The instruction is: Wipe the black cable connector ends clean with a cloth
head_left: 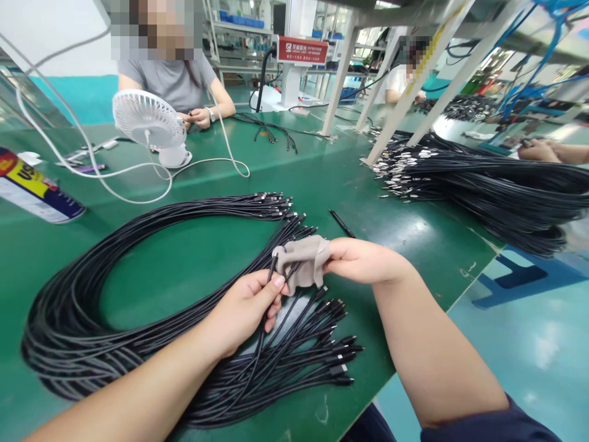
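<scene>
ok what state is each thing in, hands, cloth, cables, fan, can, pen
left grip: closed on black cable
right grip: on the grey cloth, partly hidden by it
grey cloth: crumpled
cable bundle: curved in a wide U, connector ends loose
far cable pile: heaped
white fan: upright, head tilted; can't tell if running
spray can: cut off by the frame
black pen: lying flat

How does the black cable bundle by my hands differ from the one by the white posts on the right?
The near cable bundle curves in a wide, open C; the far cable bundle lies in a thick heap. The near bundle's connectors point right; the far bundle's point left. The near bundle's connectors look mostly black, the far bundle's mostly silvery. Both are black cables on the green table.
</scene>
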`<state>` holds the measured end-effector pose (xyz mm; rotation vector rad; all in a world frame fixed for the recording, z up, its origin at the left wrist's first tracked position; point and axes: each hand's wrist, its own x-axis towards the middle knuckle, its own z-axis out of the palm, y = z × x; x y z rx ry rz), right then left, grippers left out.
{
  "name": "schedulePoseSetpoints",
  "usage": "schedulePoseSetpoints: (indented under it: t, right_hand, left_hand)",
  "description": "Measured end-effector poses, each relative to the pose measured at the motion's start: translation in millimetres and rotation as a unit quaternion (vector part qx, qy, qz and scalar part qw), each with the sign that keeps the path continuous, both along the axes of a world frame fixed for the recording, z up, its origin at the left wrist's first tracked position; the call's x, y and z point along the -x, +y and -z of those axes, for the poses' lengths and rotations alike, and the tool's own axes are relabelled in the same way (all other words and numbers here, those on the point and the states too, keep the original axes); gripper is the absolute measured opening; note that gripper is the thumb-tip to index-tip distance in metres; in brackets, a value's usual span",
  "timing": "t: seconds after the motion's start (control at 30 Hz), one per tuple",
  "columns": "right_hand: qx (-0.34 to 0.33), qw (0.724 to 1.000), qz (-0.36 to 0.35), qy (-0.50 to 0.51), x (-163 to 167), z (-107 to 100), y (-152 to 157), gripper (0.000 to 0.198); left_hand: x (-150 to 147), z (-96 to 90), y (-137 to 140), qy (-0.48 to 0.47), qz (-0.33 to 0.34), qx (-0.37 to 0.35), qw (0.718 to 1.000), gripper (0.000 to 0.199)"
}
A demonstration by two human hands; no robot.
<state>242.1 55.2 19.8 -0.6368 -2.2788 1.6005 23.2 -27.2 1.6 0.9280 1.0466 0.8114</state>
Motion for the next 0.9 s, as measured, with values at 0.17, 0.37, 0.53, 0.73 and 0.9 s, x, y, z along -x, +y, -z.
schedulePoseSetpoints:
  t: [0.17,0.37,0.53,0.73,0.9]
  right_hand:
    - [-0.016,0.995,0.082,0.049,10.5,-3.0,-2.6,0.031]
    - [0.055,0.994,0.084,0.047,22.1,6.7,-9.1,0.022]
    - [0.107,0.988,0.103,0.030,32.0,13.4,-12.1,0.010]
    - [0.120,0.988,0.072,0.072,32.3,13.4,-10.3,0.010]
    - [0.126,0.985,0.082,0.085,36.4,19.4,-8.6,0.010]
  left_hand:
    - [0.7,-0.3,1.1,0.016,0.013,-0.001,1.000,0.038]
    - [-0.5,2.5,0.4,0.020,0.018,-0.009,1.000,0.039]
    - [-0.1,2.8,1.5,0.018,0.029,-0.007,0.999,0.034]
    - [0.1,0.5,2.5,0.015,0.013,0.008,1.000,0.034]
    - [2.2,-0.5,3.6,0.056,0.031,-0.003,0.998,0.035]
